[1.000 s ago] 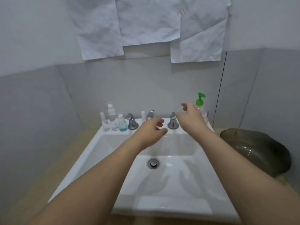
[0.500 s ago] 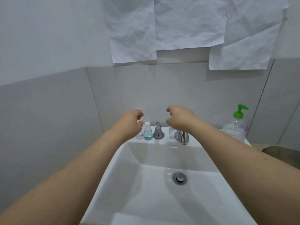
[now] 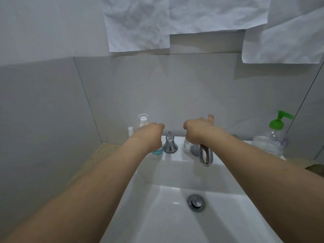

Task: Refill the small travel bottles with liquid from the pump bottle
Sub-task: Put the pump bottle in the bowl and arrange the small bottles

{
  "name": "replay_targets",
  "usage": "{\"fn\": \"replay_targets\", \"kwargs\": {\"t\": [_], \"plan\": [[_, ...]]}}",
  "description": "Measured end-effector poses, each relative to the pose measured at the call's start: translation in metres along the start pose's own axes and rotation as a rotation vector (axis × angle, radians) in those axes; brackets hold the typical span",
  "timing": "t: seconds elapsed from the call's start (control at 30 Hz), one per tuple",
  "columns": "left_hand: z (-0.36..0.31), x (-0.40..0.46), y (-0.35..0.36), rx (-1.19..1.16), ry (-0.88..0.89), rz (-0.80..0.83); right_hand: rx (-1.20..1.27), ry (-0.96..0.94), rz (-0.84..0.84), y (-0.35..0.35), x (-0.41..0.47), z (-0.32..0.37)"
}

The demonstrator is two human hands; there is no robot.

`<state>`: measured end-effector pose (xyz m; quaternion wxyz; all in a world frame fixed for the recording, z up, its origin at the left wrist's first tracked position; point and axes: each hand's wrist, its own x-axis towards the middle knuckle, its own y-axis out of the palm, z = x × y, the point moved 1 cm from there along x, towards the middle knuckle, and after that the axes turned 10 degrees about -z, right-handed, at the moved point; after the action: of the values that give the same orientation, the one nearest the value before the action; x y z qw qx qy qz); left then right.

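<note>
Now both hands (image 3: 149, 135) further fwd, over travel bottles (image 3: 143, 120).

Light: what I saw was dim, flat and grey-blue.
Shadows: soft ones lay under the paper sheets (image 3: 138, 23) on the wall.
Glare: small highlights sat on the faucet spout (image 3: 206, 155) and the wet sink (image 3: 168, 172) rim.
Distortion: my wide lens bowed the tile seams at the edges.
Focus: the forearms nearest me were soft.
</note>
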<state>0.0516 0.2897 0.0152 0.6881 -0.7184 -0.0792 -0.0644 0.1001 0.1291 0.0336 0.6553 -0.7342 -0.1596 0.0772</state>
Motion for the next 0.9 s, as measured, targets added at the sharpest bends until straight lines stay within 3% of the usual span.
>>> {"fn": "replay_targets", "kwargs": {"t": [0.47,0.9], "plan": [[0.006,-0.01,0.001,-0.141,-0.043,-0.056,-0.076,-0.04,-0.107,-0.001,-0.003,0.005],[-0.034,-0.057,-0.107,-0.157,-0.077,-0.089,-0.008,-0.039,-0.299,-0.078,-0.059,-0.008]]}}
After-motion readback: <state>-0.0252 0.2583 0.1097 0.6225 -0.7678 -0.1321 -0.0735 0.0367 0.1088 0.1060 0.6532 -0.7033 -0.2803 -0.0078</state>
